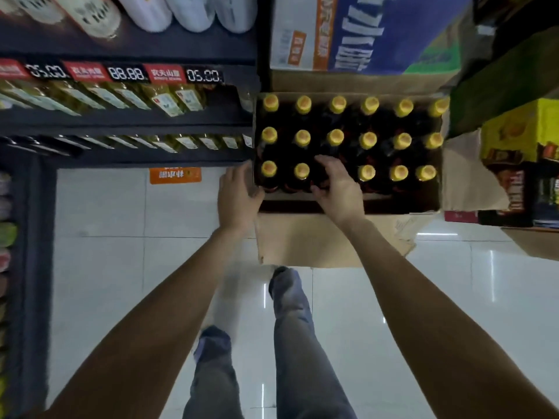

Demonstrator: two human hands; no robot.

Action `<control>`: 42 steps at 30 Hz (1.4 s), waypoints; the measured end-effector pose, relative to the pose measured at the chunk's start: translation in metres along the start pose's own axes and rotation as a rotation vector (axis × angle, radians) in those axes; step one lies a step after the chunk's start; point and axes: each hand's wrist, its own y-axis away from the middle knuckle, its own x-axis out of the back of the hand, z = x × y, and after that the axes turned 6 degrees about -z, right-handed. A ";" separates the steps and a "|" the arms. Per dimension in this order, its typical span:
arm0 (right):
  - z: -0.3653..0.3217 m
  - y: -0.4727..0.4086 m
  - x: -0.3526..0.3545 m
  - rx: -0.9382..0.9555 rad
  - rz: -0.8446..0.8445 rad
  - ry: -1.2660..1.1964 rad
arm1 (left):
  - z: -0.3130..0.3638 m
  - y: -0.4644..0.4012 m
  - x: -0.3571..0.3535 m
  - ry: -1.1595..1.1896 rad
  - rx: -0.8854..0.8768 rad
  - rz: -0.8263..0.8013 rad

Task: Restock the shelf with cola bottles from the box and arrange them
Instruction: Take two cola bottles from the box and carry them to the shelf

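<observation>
17 yellow-capped dark cola bottles (335, 137) boxed.

A shop aisle: dark metal shelves (127, 122) of bottled drinks with digital price tags (127, 73), stacked cardboard cartons (363, 31) on glossy white floor tiles (121, 237).

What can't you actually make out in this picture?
- Head view: the bottle under the right hand; the hand covers its cap.
- Bottle bodies and labels in the box: too dark.
- Left hand fingertips: hidden behind the box wall.
- Shelf price tags: blurred.
</observation>
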 end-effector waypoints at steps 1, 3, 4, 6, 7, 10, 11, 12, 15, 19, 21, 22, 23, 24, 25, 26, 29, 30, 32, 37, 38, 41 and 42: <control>0.003 -0.007 -0.003 0.008 -0.030 0.082 | 0.000 -0.008 -0.005 -0.011 -0.026 -0.001; 0.005 -0.018 -0.010 0.008 -0.109 0.212 | -0.004 -0.021 -0.014 -0.071 -0.105 -0.032; 0.005 -0.021 -0.014 0.005 -0.153 0.237 | -0.006 -0.026 -0.018 -0.107 -0.134 -0.048; 0.002 -0.026 -0.024 -0.029 -0.213 0.206 | -0.010 -0.034 -0.024 -0.176 -0.153 -0.062; 0.002 -0.029 -0.029 -0.053 -0.221 0.172 | -0.011 -0.037 -0.026 -0.213 -0.151 -0.061; 0.004 -0.036 -0.042 -0.114 -0.211 0.073 | -0.012 -0.042 -0.031 -0.307 -0.140 -0.029; 0.005 -0.037 -0.046 -0.120 -0.177 0.039 | -0.011 -0.043 -0.033 -0.338 -0.142 -0.009; 0.005 -0.037 -0.051 -0.121 -0.127 0.003 | -0.010 -0.044 -0.034 -0.367 -0.145 0.012; 0.003 -0.033 -0.062 -0.106 0.000 -0.103 | -0.010 -0.044 -0.036 -0.369 -0.165 0.061; -0.001 -0.027 -0.059 -0.029 0.098 -0.125 | -0.014 -0.032 -0.027 -0.298 -0.242 0.064; -0.012 -0.019 -0.046 0.008 0.157 -0.090 | -0.013 -0.022 -0.016 -0.242 -0.251 0.078; -0.020 -0.014 -0.037 0.018 0.185 -0.073 | -0.009 -0.015 -0.008 -0.212 -0.252 0.092; -0.028 -0.008 -0.026 0.026 0.205 -0.064 | -0.003 -0.008 0.001 -0.174 -0.262 0.113; -0.038 -0.002 -0.013 0.044 0.224 -0.059 | 0.004 0.001 0.011 -0.117 -0.276 0.143; -0.047 0.005 0.001 0.078 0.246 -0.057 | 0.014 0.013 0.022 -0.042 -0.277 0.172; -0.057 0.013 0.016 0.126 0.271 -0.063 | 0.023 0.027 0.033 0.038 -0.260 0.201; -0.092 0.035 0.056 0.310 0.291 -0.086 | 0.042 0.073 0.072 0.288 -0.189 0.280; -0.106 0.043 0.066 0.362 0.262 -0.100 | 0.045 0.089 0.086 0.382 -0.183 0.294; -0.134 0.061 0.081 0.416 0.149 -0.219 | 0.047 0.124 0.114 0.558 -0.144 0.331; -0.205 0.104 0.074 0.375 -0.292 -0.655 | 0.019 0.224 0.174 0.897 0.054 0.593; -0.222 0.115 0.064 0.364 -0.371 -0.694 | 0.006 0.245 0.184 0.966 0.088 0.678; -0.278 0.156 0.022 0.366 -0.538 -0.734 | -0.037 0.318 0.211 1.150 0.135 0.876; -0.297 0.171 0.005 0.359 -0.603 -0.745 | -0.052 0.344 0.218 1.199 0.141 0.928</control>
